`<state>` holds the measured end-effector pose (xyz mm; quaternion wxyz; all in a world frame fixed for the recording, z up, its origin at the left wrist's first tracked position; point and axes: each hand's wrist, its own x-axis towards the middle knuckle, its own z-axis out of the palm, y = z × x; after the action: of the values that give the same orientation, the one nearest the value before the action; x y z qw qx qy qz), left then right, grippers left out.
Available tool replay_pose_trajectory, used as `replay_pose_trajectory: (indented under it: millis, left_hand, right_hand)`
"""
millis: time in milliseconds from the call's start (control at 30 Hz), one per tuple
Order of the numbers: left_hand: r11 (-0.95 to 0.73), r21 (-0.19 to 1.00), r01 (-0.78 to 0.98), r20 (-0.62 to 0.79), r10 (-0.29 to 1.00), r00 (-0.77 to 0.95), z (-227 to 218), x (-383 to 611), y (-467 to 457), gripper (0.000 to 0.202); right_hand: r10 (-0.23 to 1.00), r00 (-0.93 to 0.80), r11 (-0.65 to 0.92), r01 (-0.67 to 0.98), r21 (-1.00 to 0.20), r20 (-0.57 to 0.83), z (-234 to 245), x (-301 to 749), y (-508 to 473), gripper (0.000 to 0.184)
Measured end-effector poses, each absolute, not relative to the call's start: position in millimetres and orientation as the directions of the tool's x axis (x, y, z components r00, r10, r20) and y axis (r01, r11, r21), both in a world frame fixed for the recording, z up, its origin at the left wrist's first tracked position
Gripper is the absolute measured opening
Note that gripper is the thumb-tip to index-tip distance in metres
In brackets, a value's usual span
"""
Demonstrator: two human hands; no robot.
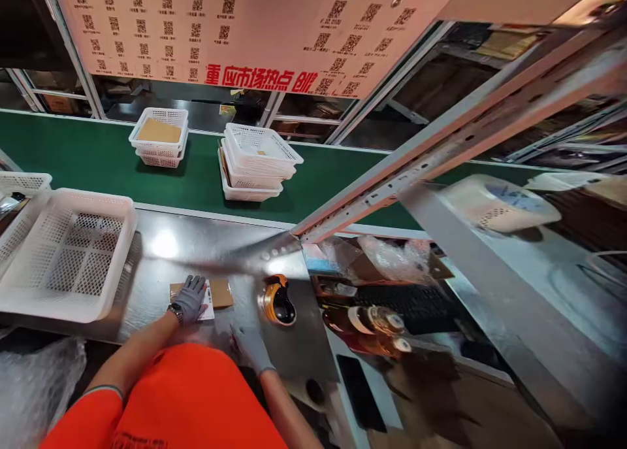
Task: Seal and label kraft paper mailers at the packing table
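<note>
My left hand point(190, 299), in a grey glove and with a watch at the wrist, lies flat with its fingers extended. It presses on a white label point(208, 310) over a small brown cardboard packet point(222, 293) on the metal table. To the right, my right hand point(251, 346), also gloved, is low over the table near the packet. Its fingers look stretched out and slightly blurred, and I see nothing held in them. Beyond it sits an orange and black handheld device point(280, 302), whose kind is unclear.
A large white basket point(128, 253) stands on the left. Stacked white baskets point(262, 151) rest on the green conveyor point(206, 174). A slanting metal post point(362, 204) rises right of the table point(186, 230). Farther right are bottles point(365, 321), a keyboard point(406, 299) and a phone point(361, 391).
</note>
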<state>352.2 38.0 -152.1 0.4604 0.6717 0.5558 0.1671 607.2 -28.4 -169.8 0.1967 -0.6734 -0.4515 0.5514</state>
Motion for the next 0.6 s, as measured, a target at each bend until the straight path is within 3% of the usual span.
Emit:
replay_pose_trajectory:
  millis: [133, 333, 400, 500, 600]
  left_hand:
    - [0.074, 0.802, 0.592, -0.301, 0.907, 0.294, -151, 360, 42, 0.060]
    - [0.059, 0.743, 0.667, -0.328, 0.901, 0.285, -153, 363, 50, 0.081]
    - [0.071, 0.734, 0.676, -0.337, 0.902, 0.271, -153, 367, 52, 0.085]
    - [0.105, 0.742, 0.663, -0.338, 0.912, 0.234, -150, 373, 56, 0.075]
    - [0.123, 0.769, 0.627, -0.326, 0.919, 0.220, -142, 379, 59, 0.069]
  right_hand:
    - [0.817, -0.022, -0.491, 0.497, -0.716, -0.576, -173, 628, -61, 0.052]
    - [0.843, 0.025, -0.456, 0.562, -0.690, -0.537, -178, 637, -71, 0.040]
    - [0.852, 0.021, -0.454, 0.528, -0.718, -0.523, -178, 636, -69, 0.039]
    - [0.865, 0.033, -0.465, 0.429, -0.774, -0.501, -175, 635, -61, 0.044]
    - [0.859, 0.058, -0.508, 0.224, -0.832, -0.509, -169, 634, -41, 0.050]
